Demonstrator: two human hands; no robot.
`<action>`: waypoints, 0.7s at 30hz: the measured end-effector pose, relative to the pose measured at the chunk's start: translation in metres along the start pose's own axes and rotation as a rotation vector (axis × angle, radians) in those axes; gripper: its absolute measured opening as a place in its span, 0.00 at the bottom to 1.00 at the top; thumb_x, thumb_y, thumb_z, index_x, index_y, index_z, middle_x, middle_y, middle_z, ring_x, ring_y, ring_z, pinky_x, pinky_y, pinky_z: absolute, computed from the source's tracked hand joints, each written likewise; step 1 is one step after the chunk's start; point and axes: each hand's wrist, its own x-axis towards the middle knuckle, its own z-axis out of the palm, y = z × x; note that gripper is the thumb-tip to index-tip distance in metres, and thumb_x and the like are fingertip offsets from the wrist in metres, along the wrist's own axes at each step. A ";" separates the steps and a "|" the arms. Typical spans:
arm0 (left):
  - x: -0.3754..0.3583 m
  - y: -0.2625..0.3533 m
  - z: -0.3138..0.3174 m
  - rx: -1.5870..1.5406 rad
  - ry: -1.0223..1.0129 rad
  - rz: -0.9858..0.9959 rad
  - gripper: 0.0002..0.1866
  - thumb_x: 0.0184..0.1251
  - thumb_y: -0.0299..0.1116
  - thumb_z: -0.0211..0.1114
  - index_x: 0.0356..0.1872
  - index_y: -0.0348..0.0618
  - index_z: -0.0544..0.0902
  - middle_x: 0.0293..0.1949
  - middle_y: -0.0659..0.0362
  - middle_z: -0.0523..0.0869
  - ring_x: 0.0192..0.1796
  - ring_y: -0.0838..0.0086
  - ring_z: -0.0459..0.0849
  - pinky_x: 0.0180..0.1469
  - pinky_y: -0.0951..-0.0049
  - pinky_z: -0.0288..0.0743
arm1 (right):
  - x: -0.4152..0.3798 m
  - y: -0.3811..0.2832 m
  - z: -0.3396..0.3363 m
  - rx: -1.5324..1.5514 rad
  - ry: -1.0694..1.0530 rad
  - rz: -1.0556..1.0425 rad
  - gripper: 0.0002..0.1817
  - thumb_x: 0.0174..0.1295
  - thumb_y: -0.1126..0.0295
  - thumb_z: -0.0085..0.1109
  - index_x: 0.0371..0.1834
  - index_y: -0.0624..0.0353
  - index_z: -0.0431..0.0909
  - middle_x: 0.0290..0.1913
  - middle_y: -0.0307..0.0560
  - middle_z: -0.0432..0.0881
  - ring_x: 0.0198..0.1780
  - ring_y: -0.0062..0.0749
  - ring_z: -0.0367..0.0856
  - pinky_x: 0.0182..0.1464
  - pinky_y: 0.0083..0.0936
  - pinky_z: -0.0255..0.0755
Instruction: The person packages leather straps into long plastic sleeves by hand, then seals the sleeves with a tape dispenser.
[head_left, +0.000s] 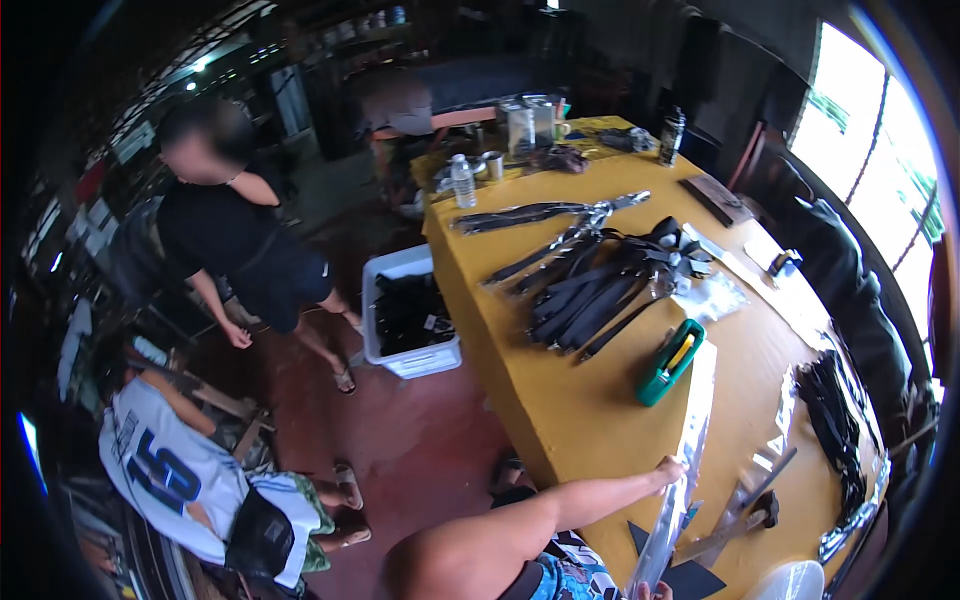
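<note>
A long strip of clear plastic sleeve (690,435) lies slanting along the near side of the table. My left hand (672,472) reaches in from the left, its fingers closed around the sleeve about halfway along. At the bottom edge of the view my right hand (652,592) is partly cut off, its fingers bent at the sleeve's lower end. Just beyond the sleeve stands a green holder with a yellow insert (672,362), perhaps a tape dispenser. Black flat pieces (695,578) lie beside and under the sleeve near my hands.
Bundled black straps (600,295) lie mid-table, with more black straps (835,430) at the right edge. A plastic bottle (463,182) stands at the far end of the yellow table (540,400). A white crate (415,358) holds black items on the floor. Two people are at left.
</note>
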 end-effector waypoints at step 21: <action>-0.008 -0.050 0.023 0.017 0.105 -0.068 0.22 0.62 0.43 0.60 0.46 0.33 0.73 0.43 0.52 0.81 0.43 0.71 0.81 0.45 0.67 0.75 | -0.027 -0.044 -0.059 0.430 -0.280 0.191 0.19 0.53 0.65 0.66 0.46 0.60 0.75 0.25 0.36 0.72 0.23 0.17 0.64 0.22 0.15 0.57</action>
